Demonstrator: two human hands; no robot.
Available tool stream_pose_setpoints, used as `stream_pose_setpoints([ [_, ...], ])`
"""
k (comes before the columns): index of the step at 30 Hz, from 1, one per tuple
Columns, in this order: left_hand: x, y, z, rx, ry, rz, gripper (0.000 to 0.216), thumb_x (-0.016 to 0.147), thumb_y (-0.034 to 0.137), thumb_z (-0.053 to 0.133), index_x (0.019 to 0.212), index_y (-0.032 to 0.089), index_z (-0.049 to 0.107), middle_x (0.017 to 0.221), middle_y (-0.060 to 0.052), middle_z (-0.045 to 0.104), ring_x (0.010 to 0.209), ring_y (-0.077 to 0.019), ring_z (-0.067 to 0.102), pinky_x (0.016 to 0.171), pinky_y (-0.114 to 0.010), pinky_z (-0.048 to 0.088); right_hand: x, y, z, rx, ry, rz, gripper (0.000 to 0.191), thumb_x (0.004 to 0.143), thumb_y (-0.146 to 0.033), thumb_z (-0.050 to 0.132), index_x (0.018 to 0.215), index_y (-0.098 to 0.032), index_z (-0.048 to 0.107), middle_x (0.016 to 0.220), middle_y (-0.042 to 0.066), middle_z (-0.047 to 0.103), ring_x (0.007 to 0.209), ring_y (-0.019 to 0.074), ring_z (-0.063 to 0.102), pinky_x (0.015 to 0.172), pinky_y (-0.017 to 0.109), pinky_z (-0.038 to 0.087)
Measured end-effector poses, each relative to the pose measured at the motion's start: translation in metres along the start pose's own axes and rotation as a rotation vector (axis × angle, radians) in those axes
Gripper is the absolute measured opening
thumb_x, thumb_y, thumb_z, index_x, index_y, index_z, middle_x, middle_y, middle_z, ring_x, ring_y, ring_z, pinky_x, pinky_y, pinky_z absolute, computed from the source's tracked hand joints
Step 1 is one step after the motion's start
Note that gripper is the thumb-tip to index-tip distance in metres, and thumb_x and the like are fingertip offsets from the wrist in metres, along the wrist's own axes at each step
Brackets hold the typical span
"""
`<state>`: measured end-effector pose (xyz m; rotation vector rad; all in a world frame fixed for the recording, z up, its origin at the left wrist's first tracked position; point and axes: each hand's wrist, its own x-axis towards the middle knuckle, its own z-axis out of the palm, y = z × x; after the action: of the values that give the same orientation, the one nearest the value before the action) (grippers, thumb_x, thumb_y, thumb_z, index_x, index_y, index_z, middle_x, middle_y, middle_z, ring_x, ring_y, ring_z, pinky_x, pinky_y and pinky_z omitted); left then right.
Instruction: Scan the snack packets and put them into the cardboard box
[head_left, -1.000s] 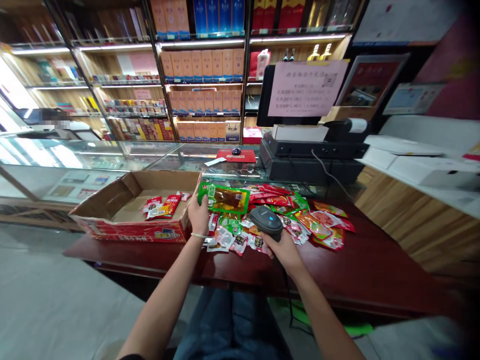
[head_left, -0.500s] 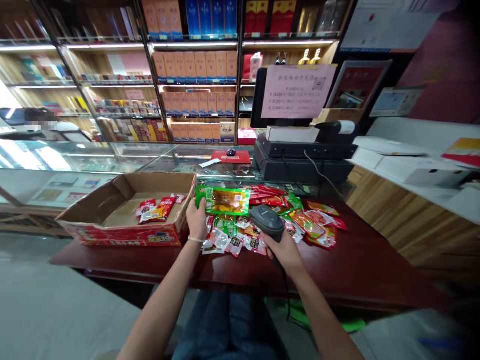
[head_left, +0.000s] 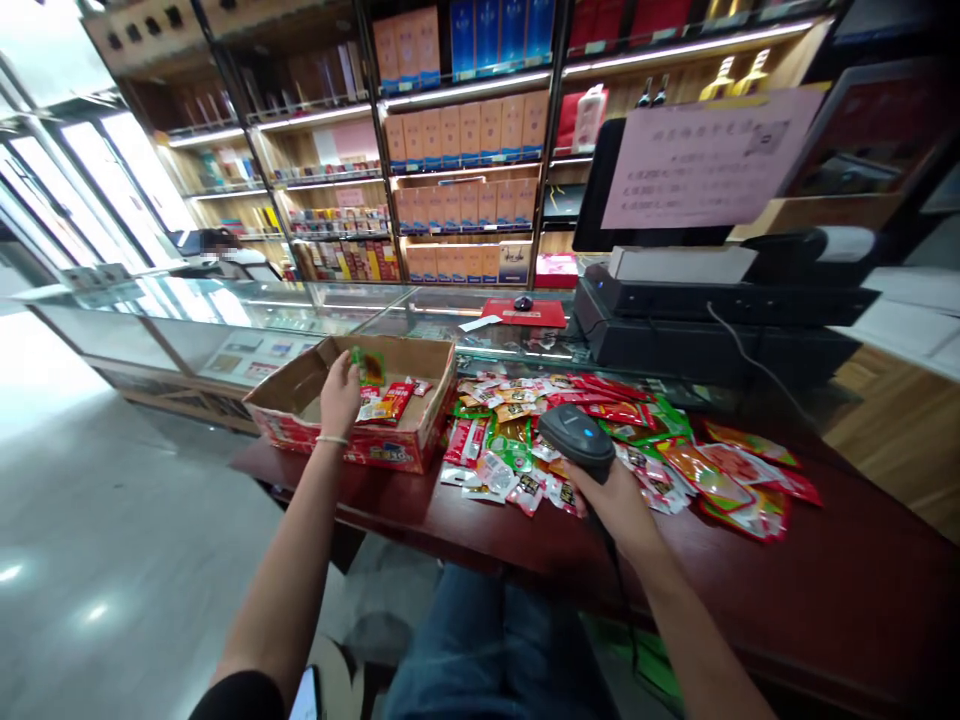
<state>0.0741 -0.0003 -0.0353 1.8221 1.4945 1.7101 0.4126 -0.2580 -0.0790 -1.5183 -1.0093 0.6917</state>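
Note:
My left hand (head_left: 341,395) is over the open cardboard box (head_left: 386,447), its fingers closed on the edge of a green snack packet (head_left: 373,370). Below that packet, several red snack packets (head_left: 395,402) lie inside the box. My right hand (head_left: 616,505) grips a black barcode scanner (head_left: 577,440), on which a small blue light shows. Under and around the scanner, a pile of snack packets (head_left: 512,443) in red, green and white is spread over the dark red table (head_left: 480,535).
Behind the pile stands a black cash register (head_left: 712,330) with a cable. A mouse (head_left: 523,303) rests on a red pad (head_left: 544,315) on the glass counter. More packets (head_left: 742,480) lie at right. A person (head_left: 225,250) is at the far left.
My left hand has carried the green packet left from above the pile into the box. My right hand still holds the scanner over the pile. The view has turned left.

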Motion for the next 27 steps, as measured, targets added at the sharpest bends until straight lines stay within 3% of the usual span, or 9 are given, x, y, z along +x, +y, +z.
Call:
stream_pose_setpoints([
  [2,-0.003,-0.011,-0.004,-0.018,-0.081,-0.025,0.036,0.092,0.031,0.051,0.124,0.018,0.061,0.123,-0.012,0.067,0.113,-0.0217,0.063,0.102,-0.036,0.046,0.002,0.002,0.005,0.002,-0.009,0.010,0.034,0.078,-0.052,0.071,0.082,-0.021,0.056,0.044,-0.004,0.054,0.038,0.0154,0.050,0.043,0.028,0.043],
  [5,-0.013,-0.007,-0.007,0.003,-0.116,0.015,0.034,0.091,0.033,0.050,0.118,0.018,0.065,0.114,-0.010,0.071,0.105,-0.0203,0.066,0.097,-0.036,0.049,0.002,0.004,0.008,-0.006,-0.028,0.007,0.034,0.079,-0.051,0.070,0.084,-0.021,0.055,0.044,-0.005,0.053,0.038,0.0143,0.048,0.043,0.028,0.042],
  [11,-0.054,0.041,0.006,-0.006,-0.202,0.183,0.031,0.092,0.036,0.053,0.112,0.018,0.068,0.110,-0.008,0.072,0.097,-0.0187,0.067,0.090,-0.033,0.053,-0.009,0.005,-0.006,-0.018,-0.033,0.025,0.032,0.079,-0.050,0.070,0.086,-0.023,0.055,0.044,-0.006,0.052,0.038,0.0145,0.048,0.042,0.027,0.040],
  [16,-0.115,0.081,0.036,-0.148,-0.391,0.308,0.028,0.094,0.035,0.053,0.114,0.020,0.066,0.111,-0.007,0.071,0.097,-0.0181,0.068,0.091,-0.033,0.054,-0.026,0.016,-0.029,0.009,0.027,0.074,0.035,0.077,-0.050,0.071,0.088,-0.022,0.053,0.045,-0.007,0.052,0.035,0.0122,0.046,0.036,0.024,0.038],
  [22,-0.186,0.108,0.079,-0.204,-0.685,0.518,0.027,0.095,0.030,0.053,0.118,0.022,0.063,0.115,-0.008,0.070,0.108,-0.0214,0.065,0.097,-0.039,0.052,-0.051,0.033,-0.066,0.010,0.136,0.132,0.041,0.072,-0.053,0.072,0.089,-0.021,0.051,0.048,-0.008,0.052,0.033,0.0106,0.046,0.032,0.021,0.035],
  [27,-0.232,0.127,0.121,-0.359,-0.888,0.454,0.029,0.091,0.025,0.056,0.120,0.025,0.063,0.117,-0.008,0.068,0.112,-0.0239,0.062,0.100,-0.043,0.049,-0.069,0.046,-0.098,-0.055,0.192,0.123,0.038,0.074,-0.053,0.069,0.087,-0.021,0.054,0.042,-0.008,0.049,0.032,0.0113,0.045,0.034,0.021,0.036],
])
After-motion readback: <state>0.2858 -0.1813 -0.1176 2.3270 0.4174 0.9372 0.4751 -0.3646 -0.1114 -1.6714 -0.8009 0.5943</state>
